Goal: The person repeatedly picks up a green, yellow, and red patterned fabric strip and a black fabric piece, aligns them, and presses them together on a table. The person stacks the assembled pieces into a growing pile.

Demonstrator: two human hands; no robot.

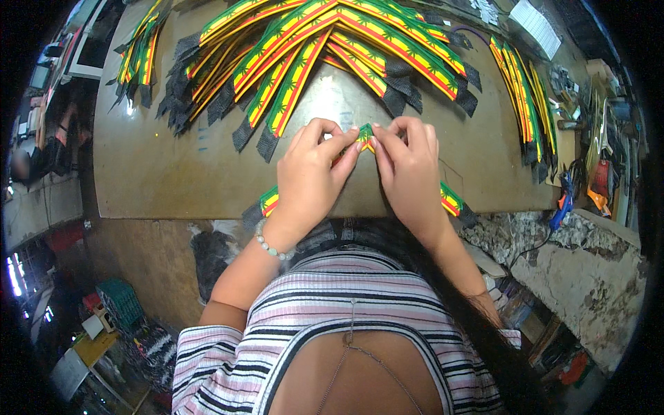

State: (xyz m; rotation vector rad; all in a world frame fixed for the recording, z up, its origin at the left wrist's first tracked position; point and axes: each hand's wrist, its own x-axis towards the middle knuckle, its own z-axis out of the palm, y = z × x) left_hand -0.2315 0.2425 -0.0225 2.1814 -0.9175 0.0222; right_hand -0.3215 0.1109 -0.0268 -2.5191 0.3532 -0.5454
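Near the table's front edge, a green, yellow and red patterned strap bends into a point between my two hands. My left hand pinches it just left of the bend with thumb and fingertips. From the other side, my right hand pinches it in the same way, the fingertips of both hands almost meeting. Most of the strap is hidden under my hands; its black-tipped ends stick out beside my wrists. Beyond my hands lies a layered pile of similar straps, bent into V shapes with black ends.
All this lies on a brown, shiny table. More straps lie in a bundle at the far left and another at the right. White paper lies at the back right. A blue-handled tool with a cord hangs by the right corner.
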